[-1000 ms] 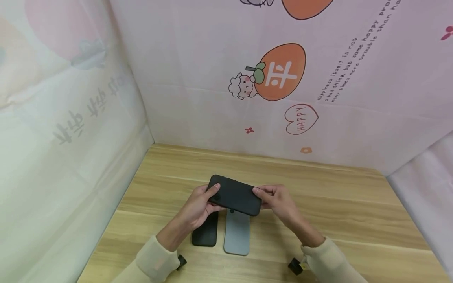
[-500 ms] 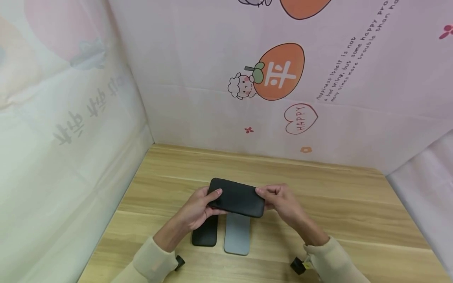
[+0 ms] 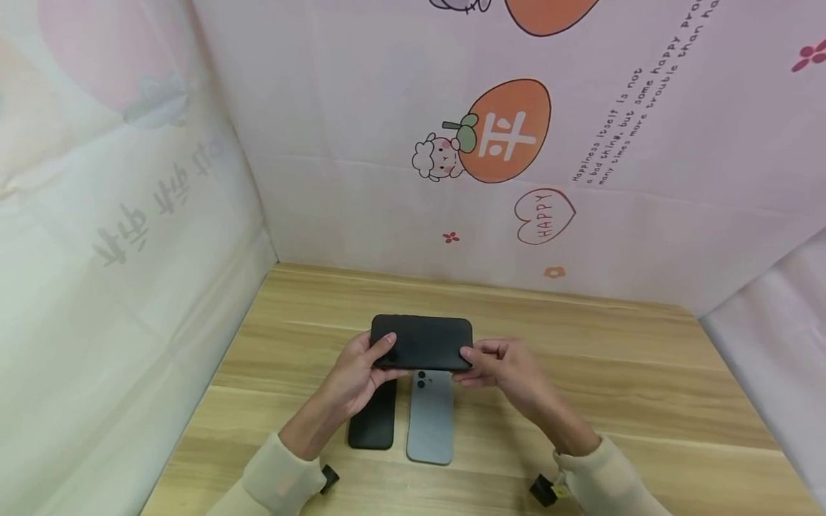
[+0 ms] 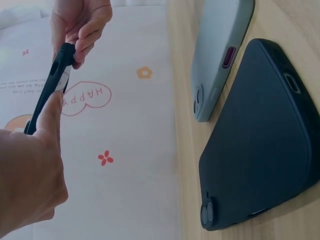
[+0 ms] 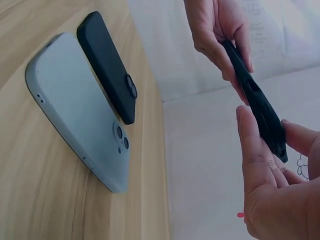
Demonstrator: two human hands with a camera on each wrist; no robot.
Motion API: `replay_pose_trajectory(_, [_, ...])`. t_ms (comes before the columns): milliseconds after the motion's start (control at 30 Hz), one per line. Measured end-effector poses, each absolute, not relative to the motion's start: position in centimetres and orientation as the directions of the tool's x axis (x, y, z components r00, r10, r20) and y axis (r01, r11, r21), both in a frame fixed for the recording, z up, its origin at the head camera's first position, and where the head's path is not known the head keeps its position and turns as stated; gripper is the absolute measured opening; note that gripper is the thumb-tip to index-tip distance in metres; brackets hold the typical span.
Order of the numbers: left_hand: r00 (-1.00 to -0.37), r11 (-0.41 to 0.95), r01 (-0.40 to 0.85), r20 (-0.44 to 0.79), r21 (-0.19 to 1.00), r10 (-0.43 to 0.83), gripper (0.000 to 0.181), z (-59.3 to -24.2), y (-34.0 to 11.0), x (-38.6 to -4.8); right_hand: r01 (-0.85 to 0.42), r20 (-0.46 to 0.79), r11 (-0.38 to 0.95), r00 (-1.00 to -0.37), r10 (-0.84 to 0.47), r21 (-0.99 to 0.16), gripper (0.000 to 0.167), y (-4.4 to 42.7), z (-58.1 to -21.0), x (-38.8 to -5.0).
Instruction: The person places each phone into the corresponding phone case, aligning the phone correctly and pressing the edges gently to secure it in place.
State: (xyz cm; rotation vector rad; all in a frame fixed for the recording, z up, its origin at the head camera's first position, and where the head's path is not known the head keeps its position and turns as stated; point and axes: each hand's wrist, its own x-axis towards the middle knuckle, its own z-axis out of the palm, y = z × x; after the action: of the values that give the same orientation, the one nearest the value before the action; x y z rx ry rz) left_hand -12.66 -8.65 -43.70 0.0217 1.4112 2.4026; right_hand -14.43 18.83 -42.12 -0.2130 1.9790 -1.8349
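Both hands hold a black phone case level above the table, its long side running left to right. My left hand grips the left end, thumb across the face and fingers beneath. At the lower right corner, my right hand pinches the case between thumb and fingers. The right wrist view shows cutouts along the edge of the case; whether a phone sits inside I cannot tell. Below lie a black phone, partly covered by my left hand, and a grey-blue phone with its camera lenses up.
The wood-grain table meets a printed cloth wall at the back. Another pale cloth wall stands on the left. Small black devices hang at both cream sleeves.
The case has turned from a slant, right end lower, to level, and moved slightly left and up. The grey-blue phone's camera lenses now show below it. Both hands keep their hold.
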Motion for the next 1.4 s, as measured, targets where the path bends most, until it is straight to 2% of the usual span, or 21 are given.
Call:
replay_pose_trajectory(400, [-0.940, -0.471, -0.289, -0.155, 0.833, 0.303, 0.048, -43.9, -8.9, -12.7, 0.190, -0.210, 0.091, -0.862, -0.462, -0.978, 0.033, 18.2, -42.8, -14.2])
replay_pose_trajectory(1067, [-0.931, -0.502, -0.320, -0.170, 0.803, 0.322, 0.049, -43.7, -9.0, -12.9, 0.164, -0.150, 0.011, -0.876, -0.459, -0.986, 0.028, 17.9, -43.1, -13.9])
replay_pose_trajectory(1233, [-0.924, -0.466, -0.326, -0.172, 0.823, 0.343, 0.050, -43.6, -9.3, -12.9, 0.153, -0.168, 0.068, -0.871, -0.463, -0.986, 0.032, 18.1, -42.7, -14.1])
replay_pose_trajectory(1400, [-0.903, -0.341, -0.325, -0.183, 0.882, 0.388, 0.048, -43.7, -9.4, -13.0, 0.110, -0.186, 0.205, -0.896, -0.402, -0.973, 0.032, 18.6, -41.7, -14.5])
